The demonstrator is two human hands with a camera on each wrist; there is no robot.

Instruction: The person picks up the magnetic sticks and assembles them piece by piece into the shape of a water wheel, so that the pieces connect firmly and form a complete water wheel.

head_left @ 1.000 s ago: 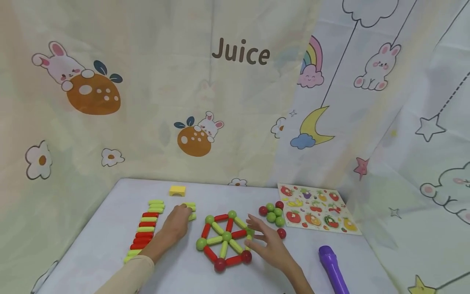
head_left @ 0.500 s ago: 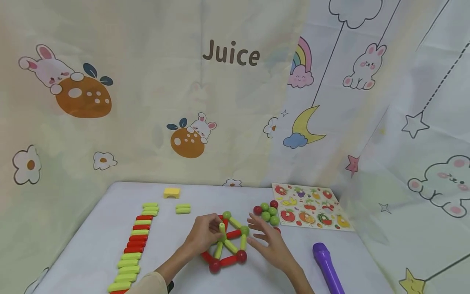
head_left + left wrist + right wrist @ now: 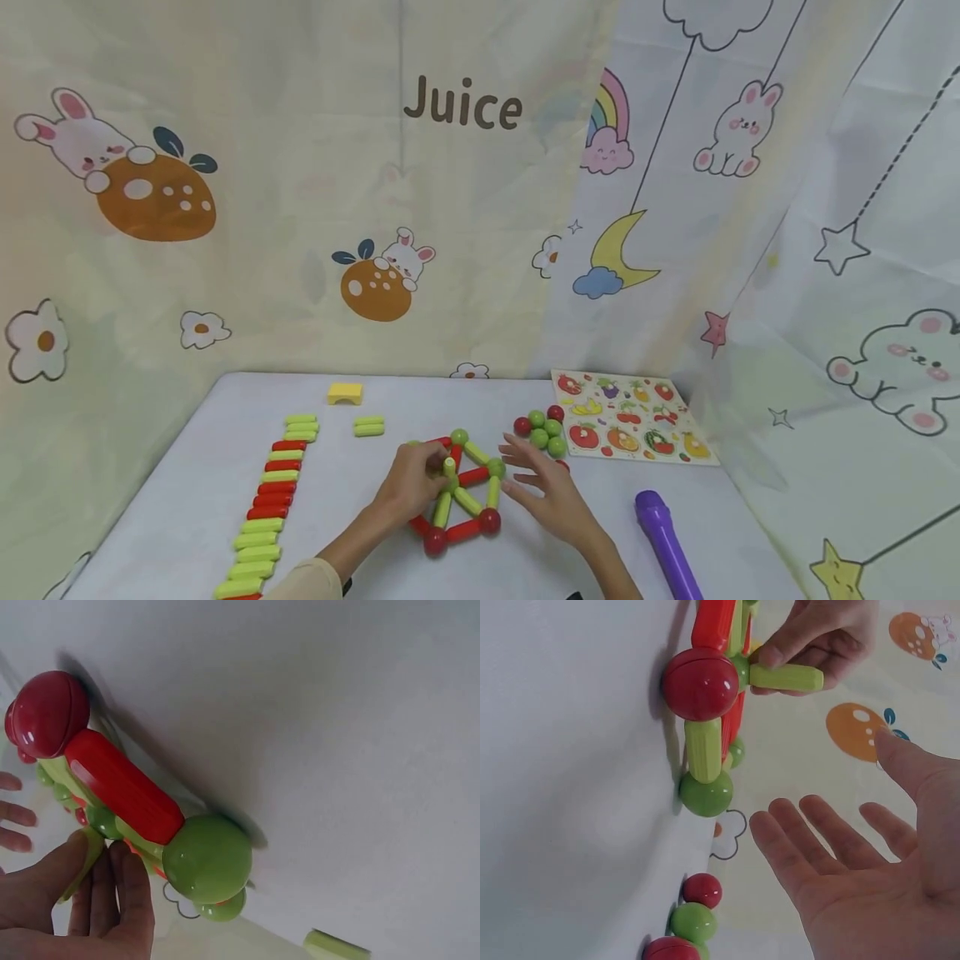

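A flat wheel of red and yellow-green magnetic rods joined by balls lies mid-table, with a red ball (image 3: 435, 542) at its near edge and a green ball (image 3: 497, 468) on the right. Between thumb and fingers, my left hand (image 3: 407, 485) pinches a yellow-green rod (image 3: 791, 678). That rod stands up from the central green ball (image 3: 741, 673), its lower end touching or very close to it. The left hand covers the wheel's left part in the head view. Just right of the wheel, my right hand (image 3: 551, 492) hovers with spread fingers, holding nothing.
Loose rods (image 3: 262, 525) form a column at left, with two more yellow-green rods (image 3: 369, 427) behind the wheel. A yellow block (image 3: 345, 393) stands farther back. Loose balls (image 3: 538, 438), a fruit puzzle board (image 3: 630, 417) and a purple toy microphone (image 3: 666, 542) are on the right.
From the loose rods at the back, my left hand has brought a yellow-green rod rightward to the wheel's centre and stood it upright. The right hand stays nearly still.
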